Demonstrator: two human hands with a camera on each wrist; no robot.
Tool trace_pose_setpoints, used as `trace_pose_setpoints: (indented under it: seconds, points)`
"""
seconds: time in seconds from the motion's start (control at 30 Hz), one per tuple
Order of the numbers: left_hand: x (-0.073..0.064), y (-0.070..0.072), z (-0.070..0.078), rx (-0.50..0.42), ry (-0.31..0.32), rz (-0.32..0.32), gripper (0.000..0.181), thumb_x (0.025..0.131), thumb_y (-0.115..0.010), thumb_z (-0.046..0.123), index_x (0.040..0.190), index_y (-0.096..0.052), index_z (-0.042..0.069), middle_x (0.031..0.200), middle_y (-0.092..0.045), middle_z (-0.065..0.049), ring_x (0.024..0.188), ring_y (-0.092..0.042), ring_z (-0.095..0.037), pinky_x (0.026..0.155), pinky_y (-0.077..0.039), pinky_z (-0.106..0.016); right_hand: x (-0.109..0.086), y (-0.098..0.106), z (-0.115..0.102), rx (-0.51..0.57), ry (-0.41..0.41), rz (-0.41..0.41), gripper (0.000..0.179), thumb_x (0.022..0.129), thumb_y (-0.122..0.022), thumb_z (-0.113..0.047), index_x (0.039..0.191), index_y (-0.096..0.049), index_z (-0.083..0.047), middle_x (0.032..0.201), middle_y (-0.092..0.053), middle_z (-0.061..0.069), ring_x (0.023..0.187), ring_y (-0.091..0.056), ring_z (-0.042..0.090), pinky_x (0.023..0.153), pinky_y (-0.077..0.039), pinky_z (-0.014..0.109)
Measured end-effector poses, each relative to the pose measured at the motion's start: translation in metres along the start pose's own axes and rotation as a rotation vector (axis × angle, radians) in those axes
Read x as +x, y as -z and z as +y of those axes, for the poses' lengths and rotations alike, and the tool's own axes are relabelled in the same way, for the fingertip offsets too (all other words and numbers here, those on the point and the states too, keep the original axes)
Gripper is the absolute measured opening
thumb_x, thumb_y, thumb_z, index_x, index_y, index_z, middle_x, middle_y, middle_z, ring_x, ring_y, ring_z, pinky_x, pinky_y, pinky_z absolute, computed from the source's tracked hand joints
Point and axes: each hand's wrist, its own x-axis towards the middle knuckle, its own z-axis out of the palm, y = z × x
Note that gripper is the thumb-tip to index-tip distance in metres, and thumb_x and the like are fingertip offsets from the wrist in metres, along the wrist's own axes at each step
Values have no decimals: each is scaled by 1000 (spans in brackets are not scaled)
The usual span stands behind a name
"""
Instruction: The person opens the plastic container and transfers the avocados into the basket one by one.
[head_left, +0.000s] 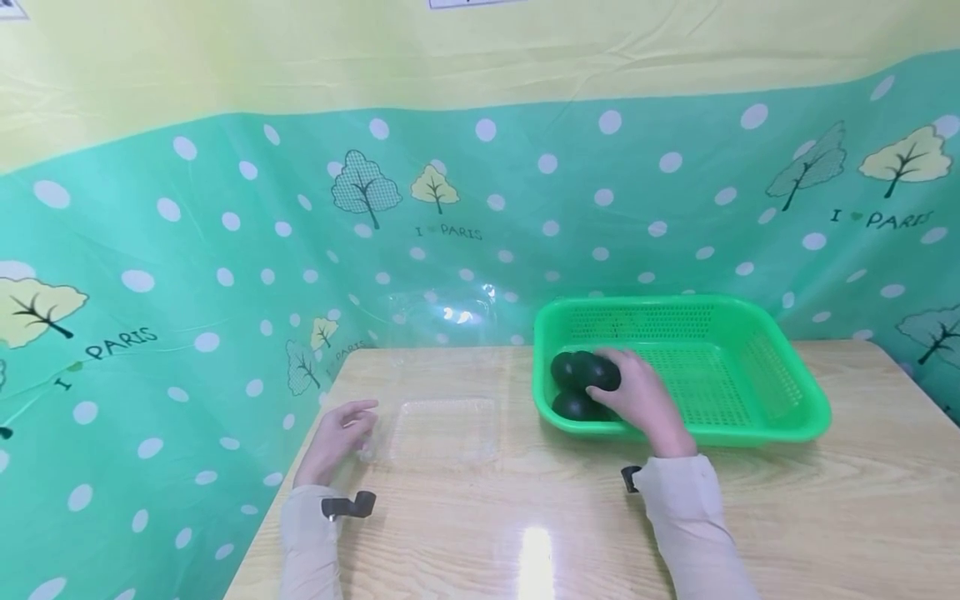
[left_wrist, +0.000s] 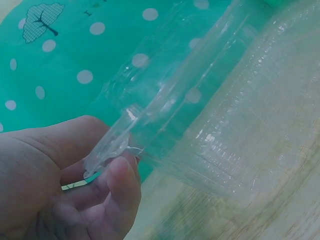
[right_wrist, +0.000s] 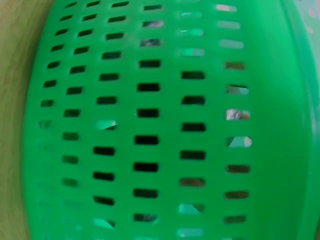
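My right hand (head_left: 641, 396) reaches over the near left rim of a green plastic basket (head_left: 813, 412) and grips a smooth, blackish oval object (head_left: 596, 371). Similar dark rounded objects (head_left: 573, 406) lie beside and below it in the basket's left end; their exact kind does not show. To the left, a clear plastic clamshell box (head_left: 446, 429) stands with its lid raised. My left hand (head_left: 341, 437) is at the box's left side, and in the left wrist view its thumb and fingers pinch the clear rim. Only the basket's slotted wall (right_wrist: 165, 115) fills the right wrist view, so the right fingers are hidden there.
A pale wooden table (head_left: 465, 525) carries the box and the basket. Right behind its far edge hangs a green and yellow printed curtain (head_left: 517, 242), which also runs along the left side. Each wrist wears a black camera mount (head_left: 348, 505).
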Motion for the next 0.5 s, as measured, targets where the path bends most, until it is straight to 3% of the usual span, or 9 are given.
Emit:
trace_pose_setpoints:
  seconds: [0.27, 0.5]
  points:
    - [-3, -1, 0, -10, -9, 5, 45, 98, -60, 17, 139, -52, 0, 121, -58, -26, 86, -59, -15, 70, -57, -27, -1, -2, 4, -7, -25, 3, 60, 87, -75, -20, 140, -52, -3, 138, -51, 28, 125, -48, 49, 99, -43, 66]
    - [-5, -1, 5, -4, -16, 2, 47, 99, -61, 20, 141, -51, 1, 122, -58, -25, 88, -61, -21, 70, -57, -28, -3, -2, 6, -33, -28, 24, 57, 85, -76, -17, 136, -55, -1, 130, -55, 29, 118, -53, 48, 94, -46, 65]
